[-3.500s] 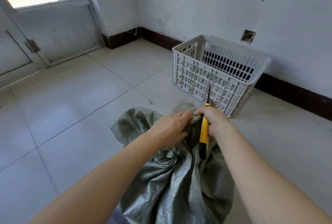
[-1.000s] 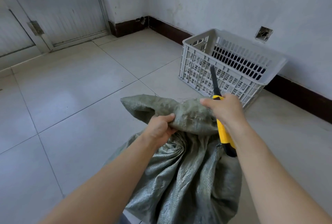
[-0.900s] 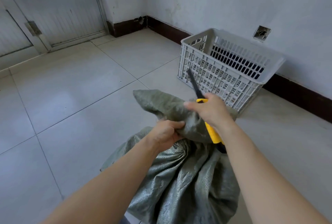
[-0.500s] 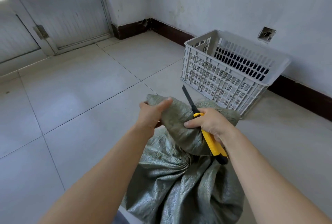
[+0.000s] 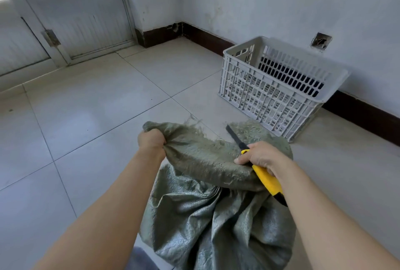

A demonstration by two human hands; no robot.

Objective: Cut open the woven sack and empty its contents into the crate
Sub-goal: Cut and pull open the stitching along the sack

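1. Low on the pale tiled floor, a grey-green woven plastic sack stands bunched and crumpled right in front of the person, its neck gathered tight and its frayed top flap spread out above the gather.
2. The left hand is closed in a fist on the left corner of that flap, pulling it out to the side so the cloth is stretched between the two hands.
3. The right hand is wrapped around a yellow-handled utility knife, and the thumb presses against the flap's right side.
4. The knife's dark blade points up and away to the left, towards the room's corner, rising above the frayed edge of the flap; its black butt end sticks out below the wrist, over the sack's body.
5. Loose threads hang from the flap's ragged upper edge, where the cloth dips between two raised parts.
6. Whatever fills the sack is hidden by the cloth.
7. A light grey slatted plastic crate sits on the floor beyond the sack and to the right, near it but not touching, backed against the dark skirting of the whitish wall.
8. Nothing can be seen inside the crate from this angle.
9. A pale door with a window pane stands at the far left.
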